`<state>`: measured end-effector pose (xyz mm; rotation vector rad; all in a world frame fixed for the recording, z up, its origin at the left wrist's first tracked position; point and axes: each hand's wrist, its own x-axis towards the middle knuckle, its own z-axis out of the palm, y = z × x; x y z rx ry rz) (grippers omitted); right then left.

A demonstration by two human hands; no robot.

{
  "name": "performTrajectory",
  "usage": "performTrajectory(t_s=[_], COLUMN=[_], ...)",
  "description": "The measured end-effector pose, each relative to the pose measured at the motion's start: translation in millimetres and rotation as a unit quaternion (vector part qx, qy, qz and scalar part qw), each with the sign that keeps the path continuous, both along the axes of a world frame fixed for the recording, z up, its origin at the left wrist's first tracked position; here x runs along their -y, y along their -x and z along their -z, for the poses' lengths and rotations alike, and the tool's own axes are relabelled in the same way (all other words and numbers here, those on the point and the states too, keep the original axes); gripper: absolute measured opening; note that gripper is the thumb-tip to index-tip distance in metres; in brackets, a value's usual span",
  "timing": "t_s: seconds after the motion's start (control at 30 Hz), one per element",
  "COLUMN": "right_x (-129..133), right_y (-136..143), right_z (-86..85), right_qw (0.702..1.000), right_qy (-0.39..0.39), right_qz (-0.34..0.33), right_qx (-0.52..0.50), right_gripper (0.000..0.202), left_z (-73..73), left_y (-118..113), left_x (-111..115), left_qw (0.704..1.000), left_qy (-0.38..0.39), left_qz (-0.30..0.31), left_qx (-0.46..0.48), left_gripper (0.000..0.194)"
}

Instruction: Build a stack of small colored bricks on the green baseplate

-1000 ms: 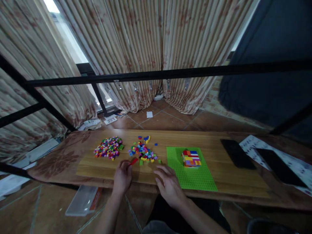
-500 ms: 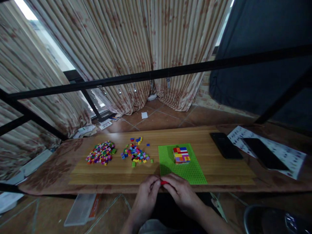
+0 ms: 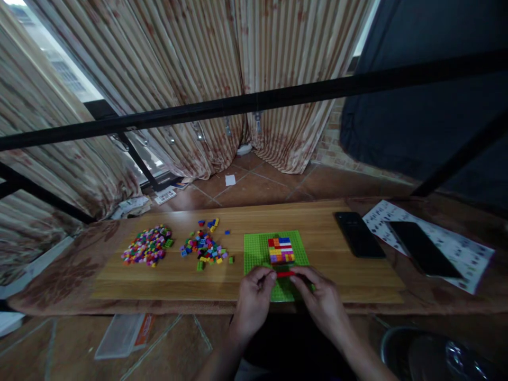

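Note:
A narrow red brick piece (image 3: 284, 274) is held level between my two hands, above the near part of the green baseplate (image 3: 254, 248). My left hand (image 3: 256, 296) pinches its left end, and my right hand (image 3: 319, 296) pinches its right end. Just beyond the red piece, a square block of multicoloured toy bricks (image 3: 281, 251) stands on the baseplate. Its top shows red, blue, white, yellow, orange and purple bricks. Whether the red piece is one brick or several joined is too small to tell.
A large pile of small bricks (image 3: 148, 246) lies at the left of the wooden board (image 3: 159, 283), with a looser pile (image 3: 204, 246) nearer the baseplate. To the right are a black phone (image 3: 359, 234), a second dark phone (image 3: 423, 248) and a printed sheet (image 3: 480, 259).
Both hands have moved forward over the baseplate with the red piece and spread apart, so more of it shows. The camera view has shifted slightly.

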<state>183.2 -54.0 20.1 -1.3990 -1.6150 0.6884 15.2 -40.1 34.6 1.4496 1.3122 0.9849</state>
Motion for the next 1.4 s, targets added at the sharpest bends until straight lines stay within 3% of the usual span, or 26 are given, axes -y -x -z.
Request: performTrajectory(t_s=[0.43, 0.63, 1.4], right_x=[-35, -38, -42], right_y=[1, -4, -11], right_z=[20.2, 26.7, 20.7], right_qw=[0.977, 0.966, 0.96], right_qy=[-0.165, -0.192, -0.207], right_qz=[0.057, 0.058, 0.021], right_qx=[0.125, 0.164, 0.19], right_gripper=[0.019, 0.022, 0.021], left_z=[16.9, 17.2, 22.3], left_y=[-11, -13, -16], left_x=[-26, -30, -32], left_qw=[0.992, 0.989, 0.987], left_qy=[0.006, 0.019, 0.011], left_qz=[-0.101, -0.112, -0.114], left_qx=[0.076, 0.094, 0.114], left_gripper=[0.022, 0.019, 0.017])
